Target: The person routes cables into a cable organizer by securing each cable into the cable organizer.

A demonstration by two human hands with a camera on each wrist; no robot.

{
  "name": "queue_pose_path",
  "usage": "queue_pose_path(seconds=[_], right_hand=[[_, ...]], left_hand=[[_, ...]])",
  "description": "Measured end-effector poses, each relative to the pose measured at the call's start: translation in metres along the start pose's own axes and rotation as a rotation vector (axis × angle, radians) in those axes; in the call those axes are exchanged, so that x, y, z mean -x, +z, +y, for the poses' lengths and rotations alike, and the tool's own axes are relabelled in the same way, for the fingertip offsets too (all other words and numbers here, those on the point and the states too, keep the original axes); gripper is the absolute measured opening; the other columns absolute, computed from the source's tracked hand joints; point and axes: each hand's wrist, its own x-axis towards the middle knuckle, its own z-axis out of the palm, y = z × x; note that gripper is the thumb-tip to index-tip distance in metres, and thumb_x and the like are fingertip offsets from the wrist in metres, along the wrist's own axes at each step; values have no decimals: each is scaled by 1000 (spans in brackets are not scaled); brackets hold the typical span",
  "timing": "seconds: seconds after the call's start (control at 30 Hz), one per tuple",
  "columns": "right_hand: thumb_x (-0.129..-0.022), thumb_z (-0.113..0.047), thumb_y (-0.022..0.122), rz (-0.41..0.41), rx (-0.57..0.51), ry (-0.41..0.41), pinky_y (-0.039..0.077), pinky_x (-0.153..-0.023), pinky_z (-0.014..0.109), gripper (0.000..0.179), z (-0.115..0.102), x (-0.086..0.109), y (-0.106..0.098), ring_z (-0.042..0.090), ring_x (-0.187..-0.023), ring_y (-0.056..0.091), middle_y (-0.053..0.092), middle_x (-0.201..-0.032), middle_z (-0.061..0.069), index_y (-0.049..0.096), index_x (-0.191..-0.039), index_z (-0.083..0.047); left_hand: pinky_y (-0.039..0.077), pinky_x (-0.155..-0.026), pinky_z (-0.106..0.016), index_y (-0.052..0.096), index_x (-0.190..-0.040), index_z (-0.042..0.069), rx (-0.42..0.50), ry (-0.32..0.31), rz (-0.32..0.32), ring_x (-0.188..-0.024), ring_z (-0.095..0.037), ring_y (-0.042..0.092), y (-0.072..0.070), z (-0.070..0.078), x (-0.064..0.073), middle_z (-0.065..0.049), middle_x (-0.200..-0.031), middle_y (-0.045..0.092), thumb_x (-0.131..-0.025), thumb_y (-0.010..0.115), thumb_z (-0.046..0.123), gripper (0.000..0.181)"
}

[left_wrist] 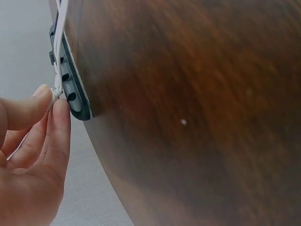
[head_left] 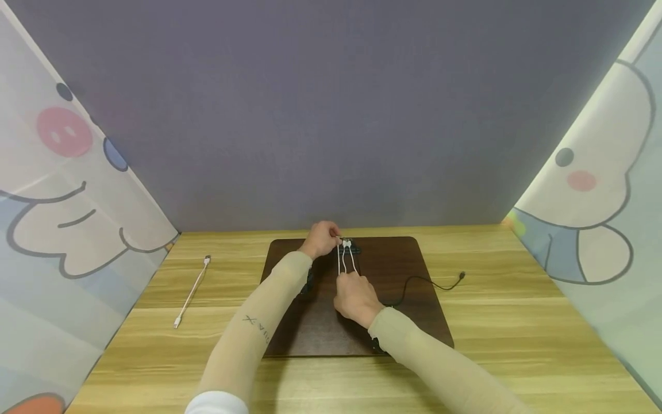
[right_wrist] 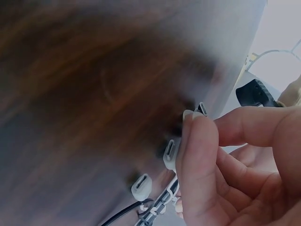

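Near the far edge of the dark brown board, my left hand (head_left: 322, 238) pinches a white cable (left_wrist: 55, 93) between thumb and fingertips. The pinch is right beside the end slot of a black slotted cable holder (left_wrist: 71, 89). Two more white cables (head_left: 352, 260) run from the holder toward my right hand (head_left: 357, 298), which is nearer to me over the board. In the right wrist view, its thumb and finger pinch a white cable's plug (right_wrist: 202, 109). Two other white plugs (right_wrist: 142, 187) hang beside these fingers, and a black cable (right_wrist: 117, 214) passes below them.
The dark brown board (head_left: 315, 336) lies on a light wood table (head_left: 517, 322). A loose white cable (head_left: 191, 296) lies to the left. The black cable's end (head_left: 462, 275) reaches past the board's right side. A grey panel (head_left: 331, 115) rises behind the table.
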Motion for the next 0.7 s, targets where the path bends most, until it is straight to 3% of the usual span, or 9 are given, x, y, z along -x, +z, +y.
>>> queue_pose_path(seconds=[0.17,0.5,0.7], right_hand=[[-83,0,67,15,24,-16,43,-42,33,16,1,0,1,17,-49,49,53,-61,4,59,-72,-7],[-83,-3,71,37,79,-64,47,-45,34,20,2,1,2,18,-52,54,54,-62,4,58,-68,-8],[-84,-3,71,32,53,-52,46,-43,33,21,1,1,2,18,-50,53,54,-61,4,58,-68,-8]], left_hand=[[54,-73,-35,72,-103,5,-41,-3,-6,-87,-23,63,1,2,-3,-8,-97,67,-94,72,7,9],[54,-81,-37,73,-102,6,-128,-19,-22,-97,-26,61,2,7,-6,-9,-100,67,-93,73,7,9],[54,-82,-38,72,-103,6,-142,-31,-35,-99,-26,61,3,8,-7,-9,-104,67,-93,73,7,9]])
